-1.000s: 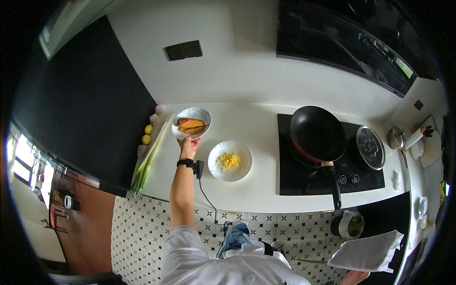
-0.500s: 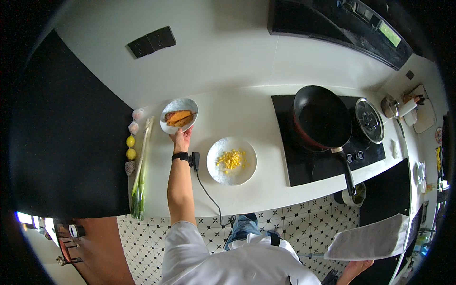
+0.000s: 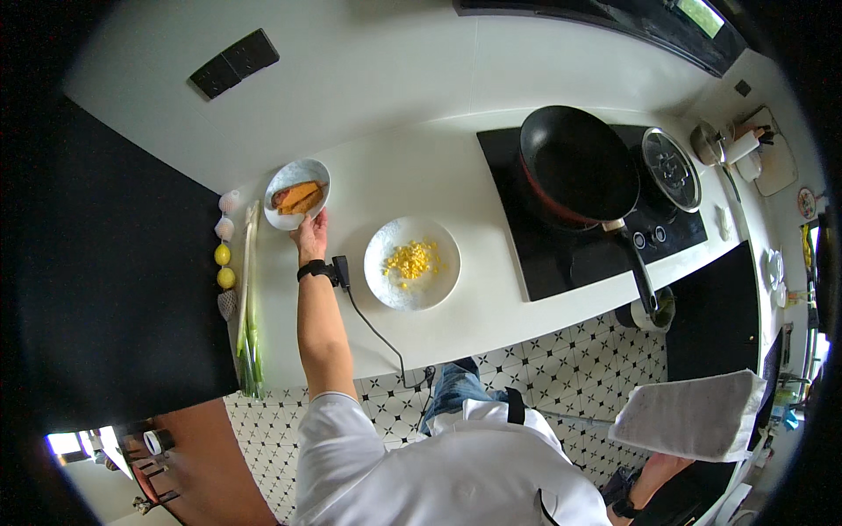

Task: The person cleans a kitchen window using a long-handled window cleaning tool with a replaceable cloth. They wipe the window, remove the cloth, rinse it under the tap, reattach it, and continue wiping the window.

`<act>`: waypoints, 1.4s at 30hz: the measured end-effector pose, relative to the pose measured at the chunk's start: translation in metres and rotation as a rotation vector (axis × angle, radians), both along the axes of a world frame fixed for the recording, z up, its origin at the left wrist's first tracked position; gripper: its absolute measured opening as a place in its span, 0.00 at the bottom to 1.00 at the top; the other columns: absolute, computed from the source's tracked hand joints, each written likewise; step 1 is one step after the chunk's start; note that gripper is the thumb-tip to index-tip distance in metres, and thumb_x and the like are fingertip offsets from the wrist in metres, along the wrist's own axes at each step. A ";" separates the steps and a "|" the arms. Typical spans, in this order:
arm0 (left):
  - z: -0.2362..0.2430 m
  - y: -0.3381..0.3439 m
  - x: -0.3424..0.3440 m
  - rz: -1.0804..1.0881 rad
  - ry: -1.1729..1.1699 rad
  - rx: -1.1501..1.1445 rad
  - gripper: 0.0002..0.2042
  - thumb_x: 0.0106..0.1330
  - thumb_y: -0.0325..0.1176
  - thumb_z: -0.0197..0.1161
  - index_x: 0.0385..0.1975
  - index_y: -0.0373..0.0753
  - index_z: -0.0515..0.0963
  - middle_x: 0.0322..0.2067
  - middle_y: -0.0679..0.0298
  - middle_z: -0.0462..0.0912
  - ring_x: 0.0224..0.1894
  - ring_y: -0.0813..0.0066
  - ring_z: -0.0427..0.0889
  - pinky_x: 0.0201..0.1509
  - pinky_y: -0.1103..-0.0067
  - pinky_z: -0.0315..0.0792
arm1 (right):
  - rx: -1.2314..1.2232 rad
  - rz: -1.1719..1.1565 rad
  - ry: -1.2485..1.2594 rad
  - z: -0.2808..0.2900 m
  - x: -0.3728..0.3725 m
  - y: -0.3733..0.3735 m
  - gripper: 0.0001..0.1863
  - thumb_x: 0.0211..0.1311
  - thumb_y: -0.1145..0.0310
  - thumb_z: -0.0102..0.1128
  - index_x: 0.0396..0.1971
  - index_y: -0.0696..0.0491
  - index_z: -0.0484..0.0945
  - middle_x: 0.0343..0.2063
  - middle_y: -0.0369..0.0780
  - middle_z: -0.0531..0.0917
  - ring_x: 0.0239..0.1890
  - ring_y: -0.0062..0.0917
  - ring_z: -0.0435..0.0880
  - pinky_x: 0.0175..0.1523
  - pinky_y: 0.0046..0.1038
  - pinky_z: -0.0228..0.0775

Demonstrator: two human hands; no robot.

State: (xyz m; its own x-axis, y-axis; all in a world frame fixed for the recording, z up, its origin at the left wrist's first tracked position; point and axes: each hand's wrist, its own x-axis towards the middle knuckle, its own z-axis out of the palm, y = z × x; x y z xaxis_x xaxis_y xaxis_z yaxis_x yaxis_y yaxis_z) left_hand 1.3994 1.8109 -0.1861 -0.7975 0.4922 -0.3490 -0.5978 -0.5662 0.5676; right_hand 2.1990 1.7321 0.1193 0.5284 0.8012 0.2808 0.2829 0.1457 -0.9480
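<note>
One white tabletop (image 3: 421,180) carries most items; reference for all positions: the corn bowl (image 3: 441,287). Black hob (image 3: 570,272): right of the corn bowl, a little apart. Dark pan (image 3: 579,167): on the hob, right of and beyond the corn bowl, handle toward the person. White cloth (image 3: 688,416): well right of the corn bowl and nearer the person, off the tabletop. Leeks (image 3: 252,337): left of the corn bowl. Glass lid (image 3: 672,167): far right of the corn bowl, just beside the pan.

Slices bowl (image 3: 294,171): left of and beyond the corn bowl, not touching it. Handling estimate: looks ceramic, so stiff, moderately heavy, breakable; smooth surface probably slippery if wet. Suggested hold: near rim, with support underneath, kept level so contents do not slide. Cannot tell whether it is lifted or resting.

Left hand (image 3: 312,235): left of the corn bowl, grasping the slices bowl at its near rim. Right hand (image 3: 667,466): well right of the corn bowl, at the cloth's lower edge; fingers partly hidden, grip cannot be told. Black cable (image 3: 377,330): between left forearm and corn bowl; possible snag. Yellow fruits (image 3: 222,254): left of the corn bowl, past the leeks; both limit leftward room. Orange pieces (image 3: 301,195): inside the slices bowl, probably soft. Yellow kernels (image 3: 412,260): loose inside the corn bowl.
</note>
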 end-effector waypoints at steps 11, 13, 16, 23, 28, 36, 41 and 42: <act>0.092 -0.094 0.181 -1.059 0.344 -0.611 0.19 0.71 0.41 0.59 0.58 0.44 0.68 0.38 0.60 0.83 0.33 0.67 0.86 0.31 0.77 0.78 | -0.016 0.046 0.123 -0.018 0.016 0.003 0.24 0.65 0.68 0.60 0.58 0.59 0.67 0.55 0.44 0.74 0.54 0.31 0.75 0.58 0.36 0.70; 0.091 -0.090 0.196 -0.929 0.304 -0.604 0.19 0.70 0.35 0.57 0.60 0.46 0.68 0.41 0.60 0.82 0.32 0.68 0.85 0.32 0.75 0.79 | -0.021 0.063 0.142 -0.020 0.021 0.002 0.25 0.65 0.68 0.60 0.60 0.59 0.66 0.56 0.45 0.73 0.55 0.32 0.75 0.59 0.37 0.70; 0.081 -0.079 0.200 -0.812 0.311 -0.569 0.18 0.68 0.28 0.54 0.57 0.44 0.67 0.40 0.60 0.82 0.30 0.70 0.83 0.31 0.76 0.79 | -0.026 0.074 0.185 -0.030 0.029 -0.002 0.27 0.65 0.68 0.60 0.62 0.59 0.65 0.58 0.45 0.72 0.57 0.33 0.75 0.60 0.38 0.69; 0.038 -0.004 0.169 -0.652 0.280 -0.301 0.21 0.63 0.24 0.59 0.56 0.41 0.67 0.43 0.58 0.79 0.35 0.63 0.82 0.32 0.69 0.79 | -0.196 0.105 0.019 -0.067 0.066 -0.015 0.26 0.68 0.67 0.60 0.63 0.59 0.66 0.59 0.43 0.74 0.56 0.30 0.76 0.56 0.35 0.73; 0.003 0.039 0.147 -0.685 0.269 -0.170 0.23 0.65 0.24 0.58 0.61 0.32 0.65 0.52 0.52 0.77 0.46 0.58 0.80 0.47 0.67 0.79 | 0.154 0.295 0.318 -0.041 0.050 -0.005 0.16 0.65 0.76 0.60 0.52 0.61 0.76 0.47 0.38 0.82 0.43 0.20 0.79 0.44 0.24 0.73; 0.036 0.029 0.188 -0.653 0.296 -0.387 0.22 0.73 0.46 0.55 0.57 0.37 0.66 0.46 0.50 0.78 0.46 0.63 0.79 0.50 0.73 0.75 | 0.130 0.210 0.114 0.017 0.086 0.019 0.11 0.67 0.79 0.58 0.48 0.61 0.79 0.32 0.30 0.80 0.31 0.08 0.73 0.33 0.15 0.66; 0.160 -0.034 0.361 -0.743 0.801 -0.699 0.08 0.67 0.38 0.54 0.29 0.44 0.68 0.24 0.70 0.66 0.26 0.77 0.62 0.31 0.78 0.59 | 0.168 0.101 0.165 -0.005 0.194 0.011 0.12 0.68 0.75 0.61 0.49 0.62 0.78 0.34 0.31 0.81 0.33 0.11 0.75 0.36 0.17 0.69; 0.189 -0.045 0.404 -0.911 0.829 -0.690 0.08 0.67 0.39 0.55 0.32 0.42 0.70 0.25 0.69 0.69 0.28 0.76 0.67 0.33 0.78 0.63 | 0.192 0.081 0.185 -0.010 0.219 0.008 0.13 0.68 0.75 0.61 0.49 0.62 0.78 0.34 0.32 0.81 0.33 0.11 0.75 0.36 0.17 0.69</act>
State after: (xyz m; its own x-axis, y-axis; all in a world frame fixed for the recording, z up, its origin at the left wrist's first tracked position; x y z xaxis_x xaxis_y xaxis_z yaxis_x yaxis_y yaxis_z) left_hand 1.8034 1.7660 0.0033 -0.3874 0.8640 -0.3215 0.0407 0.3644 0.9303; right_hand 2.4175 1.7399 0.1097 0.5207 0.7844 0.3369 0.0880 0.3431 -0.9351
